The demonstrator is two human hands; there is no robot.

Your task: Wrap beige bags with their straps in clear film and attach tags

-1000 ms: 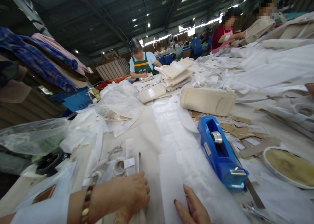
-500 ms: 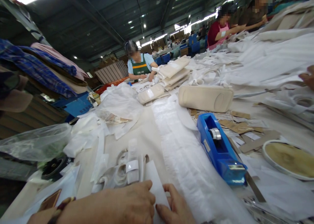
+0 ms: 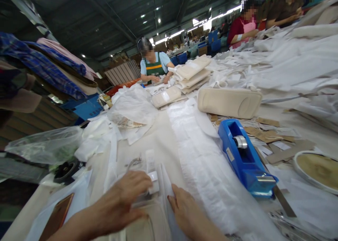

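A beige bag (image 3: 139, 224) lies at the bottom centre, partly hidden under my forearm, with a white label band (image 3: 154, 179) near its far end. My left hand (image 3: 125, 195) is over the bag's far part, thumb apart from the curved fingers, holding nothing that shows. At the bag's right side, my right hand (image 3: 186, 207) has its fingers together on the edge of a thin white sheet (image 3: 167, 184). A blue tape dispenser (image 3: 244, 160) stands to the right, beyond a strip of white wrapping (image 3: 195, 163).
A beige case (image 3: 229, 102) stands behind the dispenser, near stacked beige bags (image 3: 194, 72). Cardboard tags (image 3: 264, 133) and a round tub (image 3: 318, 168) lie to the right. A phone (image 3: 58, 216) and plastic bags (image 3: 132, 105) are to the left. A co-worker (image 3: 154, 66) handles something across the table.
My left hand has moved left and lifted off the white sheet, its fingers spreading apart. The beige bag now shows beneath it. My right hand is slightly farther forward along the sheet's edge.
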